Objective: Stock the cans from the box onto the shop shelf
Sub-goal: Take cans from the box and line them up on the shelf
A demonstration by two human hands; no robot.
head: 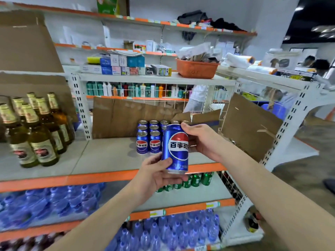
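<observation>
A blue cola can (175, 148) with a red, white and blue logo is held upright in front of the shelf (101, 156). My left hand (159, 175) grips its lower part from the left and below. My right hand (201, 140) holds its upper right side, fingers curled over the rim. Behind it, several matching cans (148, 137) stand in rows on the shelf board. An opened cardboard box (248, 124) with raised flaps sits at the shelf's right end, its inside hidden.
Brown glass bottles (34, 131) stand at the shelf's left. Green cans (196, 180) and packs of water bottles (54, 200) fill the lower shelves. A flat cardboard sheet (125, 116) leans at the back. An orange basket (196, 68) sits on top. People stand behind at the right.
</observation>
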